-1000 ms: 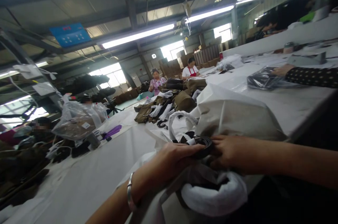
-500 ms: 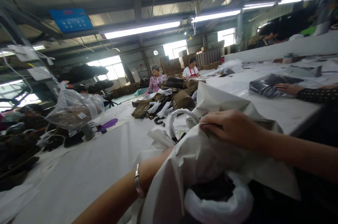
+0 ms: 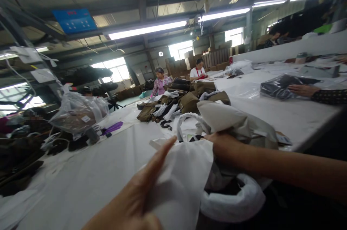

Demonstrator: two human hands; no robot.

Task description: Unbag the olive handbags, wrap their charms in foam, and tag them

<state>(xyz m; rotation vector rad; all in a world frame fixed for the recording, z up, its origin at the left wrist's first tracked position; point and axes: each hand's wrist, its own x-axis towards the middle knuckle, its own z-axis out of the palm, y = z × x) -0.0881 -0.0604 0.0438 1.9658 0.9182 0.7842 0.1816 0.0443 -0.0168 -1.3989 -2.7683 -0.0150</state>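
A bag with white-wrapped handles lies under crumpled white paper at the table's near edge. One padded handle curves toward me; the other stands up behind the paper. My left hand, slightly blurred, rests against the paper's left side, index finger stretched out and thumb apart from it. My right hand reaches in from the right between the front sheet and a raised greyish-white fold. Its fingertips are mostly hidden there, so its grip cannot be made out.
Olive bags with white wrapping are piled across the white table. Clear plastic bags and a purple item lie left. At right another person's hand touches a dark plastic-wrapped package. Two people sit beyond the pile.
My left hand has come out from behind the paper and now shows at its left side. My right hand has moved lower, into the folds. The raised paper has dropped, uncovering more olive bags.
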